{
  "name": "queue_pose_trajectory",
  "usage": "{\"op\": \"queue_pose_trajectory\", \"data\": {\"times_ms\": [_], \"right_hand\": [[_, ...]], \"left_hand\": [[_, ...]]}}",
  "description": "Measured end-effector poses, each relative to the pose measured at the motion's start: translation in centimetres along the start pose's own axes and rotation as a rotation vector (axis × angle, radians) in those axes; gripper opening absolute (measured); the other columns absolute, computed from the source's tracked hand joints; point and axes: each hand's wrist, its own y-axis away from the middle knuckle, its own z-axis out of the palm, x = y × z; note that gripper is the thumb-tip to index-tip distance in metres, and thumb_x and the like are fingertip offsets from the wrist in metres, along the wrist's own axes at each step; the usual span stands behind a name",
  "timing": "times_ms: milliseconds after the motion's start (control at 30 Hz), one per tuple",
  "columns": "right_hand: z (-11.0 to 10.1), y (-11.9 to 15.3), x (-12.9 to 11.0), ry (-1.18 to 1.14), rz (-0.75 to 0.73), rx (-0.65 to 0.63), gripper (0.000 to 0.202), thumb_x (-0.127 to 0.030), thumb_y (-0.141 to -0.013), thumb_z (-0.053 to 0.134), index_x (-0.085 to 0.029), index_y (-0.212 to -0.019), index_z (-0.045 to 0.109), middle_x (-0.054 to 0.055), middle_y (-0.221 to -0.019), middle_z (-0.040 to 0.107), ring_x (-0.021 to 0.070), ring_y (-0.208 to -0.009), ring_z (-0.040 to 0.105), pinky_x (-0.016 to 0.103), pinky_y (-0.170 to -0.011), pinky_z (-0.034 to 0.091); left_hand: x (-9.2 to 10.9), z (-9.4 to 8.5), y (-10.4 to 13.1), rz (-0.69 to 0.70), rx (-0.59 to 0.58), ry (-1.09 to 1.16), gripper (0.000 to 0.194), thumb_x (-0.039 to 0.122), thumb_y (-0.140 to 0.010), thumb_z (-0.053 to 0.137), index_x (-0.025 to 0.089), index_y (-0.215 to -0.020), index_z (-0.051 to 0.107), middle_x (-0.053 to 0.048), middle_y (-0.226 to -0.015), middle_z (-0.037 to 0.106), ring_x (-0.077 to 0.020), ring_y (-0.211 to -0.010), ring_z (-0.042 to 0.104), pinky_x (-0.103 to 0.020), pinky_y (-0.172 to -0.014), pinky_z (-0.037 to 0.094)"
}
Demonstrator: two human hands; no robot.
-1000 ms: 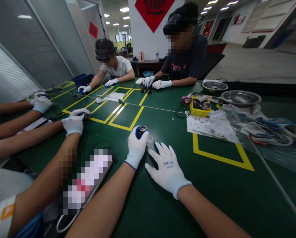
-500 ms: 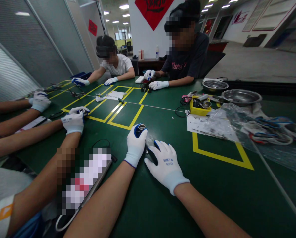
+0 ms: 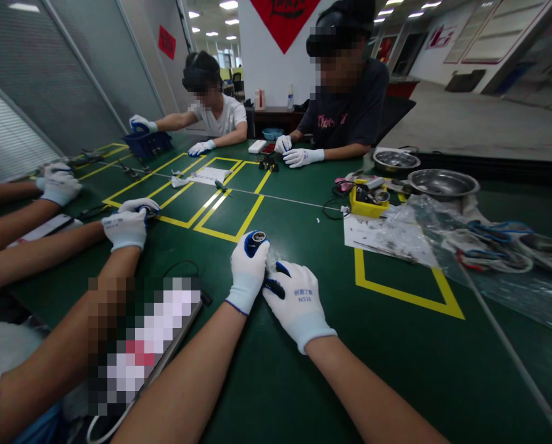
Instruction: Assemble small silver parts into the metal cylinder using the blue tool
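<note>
My left hand (image 3: pixel 249 271), in a white glove with blue palm coating, is closed around a small dark cylindrical part with a round metal rim (image 3: pixel 259 237). The part stands upright in the fingers, its ringed end facing up. Close by on the right, my gloved right hand (image 3: pixel 296 302) is low over the green table (image 3: pixel 368 364). Its fingers are curled in and the thumb is drawn toward them; whatever lies between the tips is hidden. A bit of clear plastic (image 3: pixel 272 262) shows between the two hands.
A yellow bin (image 3: pixel 367 206) of metal parts, a paper sheet (image 3: pixel 387 240) and steel bowls (image 3: pixel 443 183) are at right. A phone-like device (image 3: pixel 153 339) lies left of my forearm. A co-worker's gloved hands (image 3: pixel 127 227) are at left; two people sit opposite. A screwdriver (image 3: pixel 221 186) lies ahead.
My right hand has moved slightly left and its spread fingers have curled in, covering the small metal pieces. My left hand keeps its hold. Across the table, a person's hand now grips a blue basket.
</note>
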Motion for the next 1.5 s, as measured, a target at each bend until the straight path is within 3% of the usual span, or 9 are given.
{"op": "queue_pose_trajectory", "data": {"times_ms": [233, 500, 1167, 1267, 1367, 1500], "right_hand": [[0.0, 0.6, 0.6, -0.013, -0.007, 0.006, 0.039, -0.039, -0.087, 0.068, -0.024, -0.123, 0.072, 0.011, -0.149, 0.058, 0.0341, -0.142, 0.046, 0.055, -0.127, 0.022], [0.1, 0.8, 1.0, -0.017, -0.015, 0.042, 0.032, -0.030, -0.086, 0.064, -0.023, -0.115, 0.075, 0.011, -0.145, 0.061, 0.0329, -0.141, 0.048, 0.053, -0.127, 0.024], [-0.3, 0.5, 0.6, -0.018, 0.009, -0.006, 0.024, -0.032, -0.093, 0.061, -0.027, -0.109, 0.078, 0.008, -0.146, 0.062, 0.0334, -0.142, 0.049, 0.058, -0.126, 0.026], [0.3, 0.5, 0.8, -0.044, -0.013, 0.044, 0.022, -0.030, -0.089, 0.065, -0.025, -0.106, 0.078, 0.010, -0.142, 0.064, 0.0346, -0.139, 0.052, 0.059, -0.125, 0.028], [1.0, 0.4, 1.5, -0.151, -0.004, 0.169, 0.038, -0.031, -0.082, 0.071, -0.020, -0.119, 0.073, 0.014, -0.137, 0.067, 0.0362, -0.134, 0.056, 0.060, -0.122, 0.034], [1.1, -0.2, 2.8, -0.417, 0.048, 0.330, 0.054, -0.034, -0.081, 0.070, -0.017, -0.133, 0.064, 0.015, -0.134, 0.068, 0.0345, -0.129, 0.060, 0.058, -0.114, 0.045]], "left_hand": [[0.0, -0.1, 0.1, -0.002, -0.013, 0.006, 0.025, 0.025, -0.080, 0.073, 0.017, -0.104, 0.072, -0.010, -0.106, 0.078, -0.0240, -0.100, 0.072, -0.040, -0.099, 0.055], [-0.2, 0.0, 0.0, -0.013, -0.033, 0.026, 0.026, 0.024, -0.081, 0.073, 0.017, -0.106, 0.072, -0.009, -0.107, 0.077, -0.0241, -0.104, 0.072, -0.040, -0.101, 0.054], [0.4, 0.2, 0.2, 0.004, -0.024, 0.010, 0.022, 0.021, -0.081, 0.074, 0.017, -0.103, 0.073, -0.009, -0.105, 0.078, -0.0246, -0.101, 0.072, -0.040, -0.099, 0.055], [0.3, 0.3, 0.2, 0.010, -0.019, 0.003, 0.023, 0.021, -0.080, 0.074, 0.017, -0.103, 0.073, -0.009, -0.103, 0.078, -0.0246, -0.099, 0.073, -0.040, -0.098, 0.056], [0.2, 0.1, 0.3, 0.041, -0.019, -0.009, 0.027, 0.022, -0.079, 0.074, 0.016, -0.105, 0.072, -0.009, -0.103, 0.077, -0.0249, -0.099, 0.073, -0.041, -0.097, 0.057], [1.1, -0.8, 0.9, 0.314, -0.169, -0.057, 0.034, 0.025, -0.079, 0.075, 0.017, -0.112, 0.071, -0.010, -0.112, 0.073, -0.0256, -0.106, 0.070, -0.042, -0.099, 0.056]]}}
